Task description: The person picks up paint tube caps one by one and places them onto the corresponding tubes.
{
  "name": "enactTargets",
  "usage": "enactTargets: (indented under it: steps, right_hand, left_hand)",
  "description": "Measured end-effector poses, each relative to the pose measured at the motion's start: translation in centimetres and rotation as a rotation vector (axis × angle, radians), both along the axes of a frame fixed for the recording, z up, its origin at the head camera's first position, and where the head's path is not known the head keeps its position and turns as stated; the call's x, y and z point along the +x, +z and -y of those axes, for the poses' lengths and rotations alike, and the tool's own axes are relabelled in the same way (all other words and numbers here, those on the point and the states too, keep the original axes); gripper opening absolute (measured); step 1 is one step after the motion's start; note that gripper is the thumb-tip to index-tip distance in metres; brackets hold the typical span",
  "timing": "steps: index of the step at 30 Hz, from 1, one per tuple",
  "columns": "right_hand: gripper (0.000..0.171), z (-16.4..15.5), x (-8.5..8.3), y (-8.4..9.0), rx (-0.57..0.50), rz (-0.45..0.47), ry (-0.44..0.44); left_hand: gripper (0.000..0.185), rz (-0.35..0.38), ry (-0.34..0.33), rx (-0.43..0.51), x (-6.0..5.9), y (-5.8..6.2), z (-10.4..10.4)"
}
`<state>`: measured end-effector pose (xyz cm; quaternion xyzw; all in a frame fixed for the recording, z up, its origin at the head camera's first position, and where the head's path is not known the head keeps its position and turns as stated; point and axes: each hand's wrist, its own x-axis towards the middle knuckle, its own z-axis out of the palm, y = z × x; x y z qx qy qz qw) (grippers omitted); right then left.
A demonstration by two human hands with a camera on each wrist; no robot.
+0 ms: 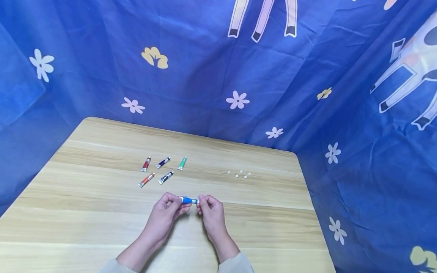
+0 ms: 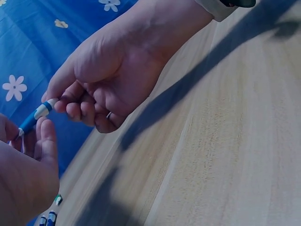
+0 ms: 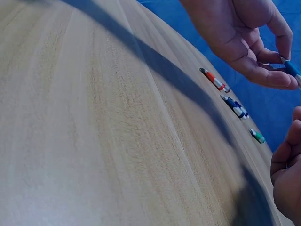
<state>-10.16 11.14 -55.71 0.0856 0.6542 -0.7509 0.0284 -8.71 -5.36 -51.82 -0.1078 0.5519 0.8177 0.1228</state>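
Observation:
A blue paint tube (image 1: 189,200) is held level between the two hands, above the near middle of the table. My left hand (image 1: 163,218) pinches its flat tail end between thumb and fingers. At the white-capped end, the thumb and fingers of my right hand (image 1: 213,217) pinch the cap. In the left wrist view, the blue tube (image 2: 31,119) spans the gap between both hands, its white tip at the right hand's (image 2: 117,75) fingertips. Only part of the tube (image 3: 292,68) shows at the edge of the right wrist view.
Beyond the hands, on the wooden table (image 1: 102,212), lie a dark red tube (image 1: 146,164), a purple tube (image 1: 163,162), a green tube (image 1: 182,163), an orange-red tube (image 1: 146,179) and a black tube (image 1: 165,177). Several small white pieces (image 1: 237,176) lie farther right. A blue curtain (image 1: 191,94) surrounds the table.

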Motion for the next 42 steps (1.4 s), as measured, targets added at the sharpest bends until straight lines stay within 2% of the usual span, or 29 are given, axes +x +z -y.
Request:
enactTargets:
  steps: [7, 11, 18, 30, 42]
  right_hand:
    - [0.052, 0.2, 0.1, 0.1, 0.143, -0.053, -0.011]
    - [0.058, 0.3, 0.3, 0.2, 0.176, -0.084, -0.022]
    - [0.064, 0.1, 0.6, 0.4, 0.221, -0.073, -0.025]
    - [0.061, -0.3, 0.7, 0.7, 0.188, -0.06, -0.021]
    - [0.055, -0.8, 0.5, 0.5, 0.094, -0.052, 0.055]
  left_hand:
    - [0.009, -0.027, -0.019, -0.022, 0.0, 0.1, -0.2]
    - [0.008, -0.022, -0.024, -0.023, 0.1, 0.1, -0.3]
    - [0.006, -0.001, -0.025, -0.022, 0.4, -0.1, -0.5]
    - [0.007, 0.014, -0.031, -0.011, 0.5, 0.0, -0.6]
    - [0.007, 0.028, -0.018, -0.014, 0.4, -0.1, -0.6]
